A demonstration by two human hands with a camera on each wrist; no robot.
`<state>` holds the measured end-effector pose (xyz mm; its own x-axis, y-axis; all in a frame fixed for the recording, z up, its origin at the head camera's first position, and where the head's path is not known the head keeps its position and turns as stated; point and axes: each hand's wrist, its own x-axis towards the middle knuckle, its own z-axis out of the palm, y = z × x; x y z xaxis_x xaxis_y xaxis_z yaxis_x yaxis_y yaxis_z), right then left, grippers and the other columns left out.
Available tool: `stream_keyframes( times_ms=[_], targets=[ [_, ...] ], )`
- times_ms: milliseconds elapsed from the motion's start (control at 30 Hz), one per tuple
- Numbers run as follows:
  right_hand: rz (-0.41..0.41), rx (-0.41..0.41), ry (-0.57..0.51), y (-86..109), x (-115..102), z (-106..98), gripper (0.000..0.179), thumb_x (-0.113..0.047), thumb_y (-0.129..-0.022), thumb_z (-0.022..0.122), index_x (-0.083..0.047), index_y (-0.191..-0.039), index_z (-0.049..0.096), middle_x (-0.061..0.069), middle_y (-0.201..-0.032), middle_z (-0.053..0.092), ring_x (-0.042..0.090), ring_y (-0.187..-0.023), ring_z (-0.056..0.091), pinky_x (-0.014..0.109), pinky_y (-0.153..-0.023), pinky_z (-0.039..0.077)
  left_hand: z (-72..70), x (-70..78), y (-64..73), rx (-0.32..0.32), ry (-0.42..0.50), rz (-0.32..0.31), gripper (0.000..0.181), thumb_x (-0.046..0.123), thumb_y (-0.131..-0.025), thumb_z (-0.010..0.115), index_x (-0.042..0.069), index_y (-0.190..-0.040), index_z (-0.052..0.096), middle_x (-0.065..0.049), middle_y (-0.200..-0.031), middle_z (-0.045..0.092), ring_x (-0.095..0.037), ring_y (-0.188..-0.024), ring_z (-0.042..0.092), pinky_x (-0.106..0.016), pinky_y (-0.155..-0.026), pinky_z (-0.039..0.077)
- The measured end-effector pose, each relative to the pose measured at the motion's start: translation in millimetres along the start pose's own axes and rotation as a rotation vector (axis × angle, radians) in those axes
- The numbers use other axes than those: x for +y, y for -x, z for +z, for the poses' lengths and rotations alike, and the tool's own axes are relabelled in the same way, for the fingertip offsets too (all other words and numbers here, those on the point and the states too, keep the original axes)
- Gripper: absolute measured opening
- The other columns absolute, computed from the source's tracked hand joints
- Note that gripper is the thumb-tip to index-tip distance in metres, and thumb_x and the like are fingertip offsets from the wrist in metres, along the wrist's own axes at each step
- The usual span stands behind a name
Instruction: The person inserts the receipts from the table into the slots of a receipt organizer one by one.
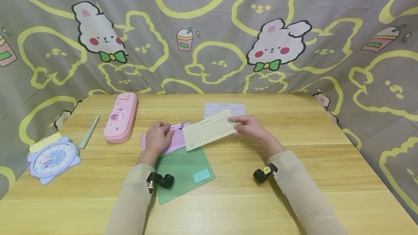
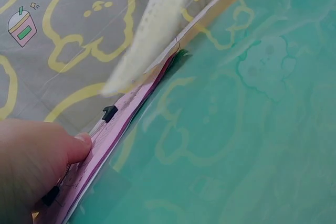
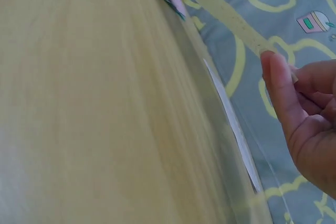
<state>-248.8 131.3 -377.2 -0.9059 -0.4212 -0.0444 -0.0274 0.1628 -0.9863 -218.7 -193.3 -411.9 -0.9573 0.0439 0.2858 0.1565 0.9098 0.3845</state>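
My right hand (image 1: 249, 126) pinches the right end of a pale yellow printed slip (image 1: 209, 130) between thumb and fingers, as the right wrist view also shows. The slip is raised and tilted, its left end over the pink sheets. My left hand (image 1: 157, 139) rests on the pink printed sheets (image 1: 177, 139), its fingers at a metal clip (image 1: 176, 127) with black ends (image 2: 109, 113). In the left wrist view the thumb presses near this clip; the other fingers are mostly hidden. Under the sheets lies a green folder (image 1: 183, 177) with a light-blue label.
A white printed form (image 1: 225, 108) lies behind the yellow slip. To the left are a pink pencil case (image 1: 121, 119), a light-green marker (image 1: 89, 132) and a blue toy clock (image 1: 53, 159) partly over a yellow item (image 1: 44, 142). A patterned curtain (image 1: 209, 68) borders the table's back.
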Motion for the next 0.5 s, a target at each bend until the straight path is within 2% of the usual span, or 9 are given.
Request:
stream_keyframes(
  times_ms=[233,367,500],
  targets=[
    [0.002,-0.073,0.149,-6.6,1,16,0.032,0.004,-0.08,0.05,0.004,-0.111,0.055,0.018,-0.11,0.054,0.022,-0.07,0.06,0.037,-0.066,0.048,0.2,0.3,-0.1,-0.001,0.004,-0.001,0.035,0.024,-0.082,0.055,0.002,-0.109,0.059,-0.015,-0.101,0.051,-0.031,-0.092,0.041,-0.043,-0.078,0.032],
    [-0.003,-0.097,0.195,-9.0,0,26,0.031,0.004,-0.08,0.05,0.002,-0.11,0.057,0.014,-0.11,0.055,0.021,-0.066,0.06,0.035,-0.063,0.049,-0.1,0.7,-0.3,-0.013,0.002,-0.018,0.036,0.025,-0.082,0.055,0.002,-0.109,0.059,-0.014,-0.102,0.051,-0.03,-0.093,0.04,-0.042,-0.078,0.032],
    [-0.013,-0.123,0.196,-11.3,0,39,0.031,0.007,-0.079,0.048,0.006,-0.109,0.056,0.017,-0.103,0.057,0.017,-0.066,0.059,0.033,-0.061,0.049,-0.6,1.3,-1.1,-0.028,0.003,-0.036,0.037,0.026,-0.082,0.054,0.002,-0.111,0.058,-0.014,-0.104,0.05,-0.03,-0.094,0.04,-0.042,-0.079,0.032]
  ],
)
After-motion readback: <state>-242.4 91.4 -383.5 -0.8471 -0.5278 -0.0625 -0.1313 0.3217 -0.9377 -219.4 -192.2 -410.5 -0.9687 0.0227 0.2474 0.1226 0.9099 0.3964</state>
